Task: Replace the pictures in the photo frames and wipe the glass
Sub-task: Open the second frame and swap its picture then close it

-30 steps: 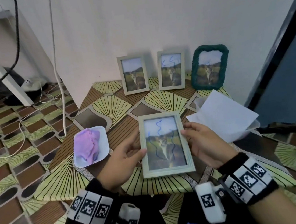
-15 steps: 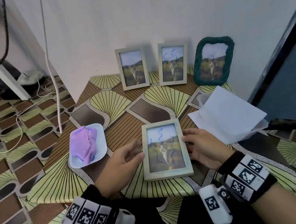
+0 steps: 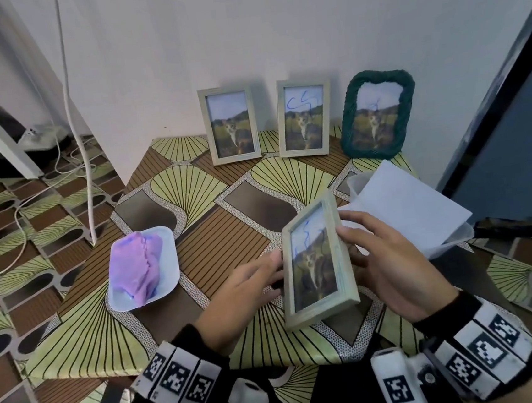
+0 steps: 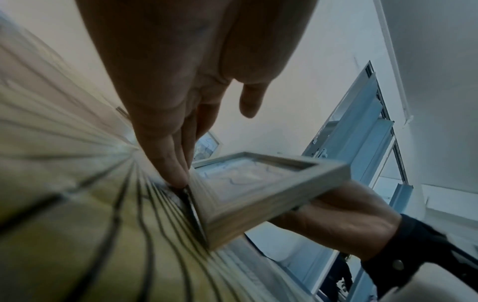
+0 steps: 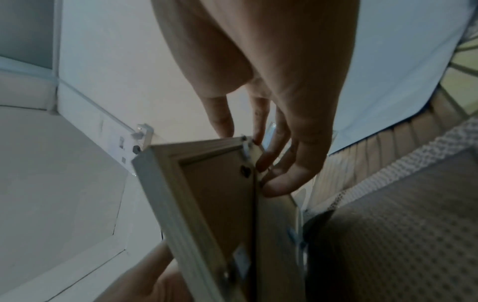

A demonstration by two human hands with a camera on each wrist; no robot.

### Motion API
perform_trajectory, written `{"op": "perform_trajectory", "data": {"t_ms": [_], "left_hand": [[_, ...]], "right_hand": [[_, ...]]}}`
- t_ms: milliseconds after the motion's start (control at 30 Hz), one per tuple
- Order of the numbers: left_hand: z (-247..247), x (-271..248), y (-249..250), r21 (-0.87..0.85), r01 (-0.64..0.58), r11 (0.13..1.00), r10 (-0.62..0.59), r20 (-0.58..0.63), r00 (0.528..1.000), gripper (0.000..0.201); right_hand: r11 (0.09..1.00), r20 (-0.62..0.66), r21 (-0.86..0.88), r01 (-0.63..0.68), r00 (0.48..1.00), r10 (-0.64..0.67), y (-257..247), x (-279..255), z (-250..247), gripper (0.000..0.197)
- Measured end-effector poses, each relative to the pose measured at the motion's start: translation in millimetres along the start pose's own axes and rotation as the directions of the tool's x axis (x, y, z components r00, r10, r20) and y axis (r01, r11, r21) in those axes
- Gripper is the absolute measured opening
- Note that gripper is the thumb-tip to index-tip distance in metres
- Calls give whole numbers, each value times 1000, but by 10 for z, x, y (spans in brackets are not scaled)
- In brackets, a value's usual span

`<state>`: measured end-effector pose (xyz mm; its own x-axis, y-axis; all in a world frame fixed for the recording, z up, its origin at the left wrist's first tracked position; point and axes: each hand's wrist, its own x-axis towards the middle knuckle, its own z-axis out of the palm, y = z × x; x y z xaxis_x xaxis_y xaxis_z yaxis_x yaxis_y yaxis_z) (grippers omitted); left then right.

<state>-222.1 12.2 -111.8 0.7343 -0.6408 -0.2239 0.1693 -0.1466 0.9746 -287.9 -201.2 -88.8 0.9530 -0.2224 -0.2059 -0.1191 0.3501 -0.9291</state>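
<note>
A pale wooden photo frame (image 3: 313,258) with a cat picture and blue scribbles on its glass is tilted up on its left long edge over the patterned table (image 3: 215,233). My right hand (image 3: 378,255) grips its raised right edge, thumb in front and fingers on the brown backing (image 5: 220,194). My left hand (image 3: 256,277) lies with straight fingers (image 4: 178,171) against the lower left edge of the frame (image 4: 258,183) where it meets the table. A purple cloth (image 3: 137,270) sits in a white tray (image 3: 165,244) at the left.
Two more pale frames (image 3: 233,124) (image 3: 304,117) and a green-rimmed frame (image 3: 377,114) stand against the back wall. White paper (image 3: 409,206) lies over a clear container (image 3: 357,181) at the right. Cables trail on the floor to the left.
The frame lay flat on the table between both hands. Now my right hand has lifted its right side, so it tips up on its left edge against my left fingers.
</note>
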Motion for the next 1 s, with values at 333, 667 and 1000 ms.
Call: {"op": "perform_trajectory", "data": {"t_ms": [333,667,1000], "left_hand": [[-71,3,165,-75,-85,994,82,-42,996,50],[-546,-141,49,214,-129,968,160,-133,978,46],[-752,-251,-56,819,-96,566,288,-88,954,45]], "right_hand": [[928,167,-362,87,986,-28,161,-88,186,26],[733,244,-671,111,967,78,283,-62,274,45],[431,326,-847,311,945,-42,119,26,247,23]]}}
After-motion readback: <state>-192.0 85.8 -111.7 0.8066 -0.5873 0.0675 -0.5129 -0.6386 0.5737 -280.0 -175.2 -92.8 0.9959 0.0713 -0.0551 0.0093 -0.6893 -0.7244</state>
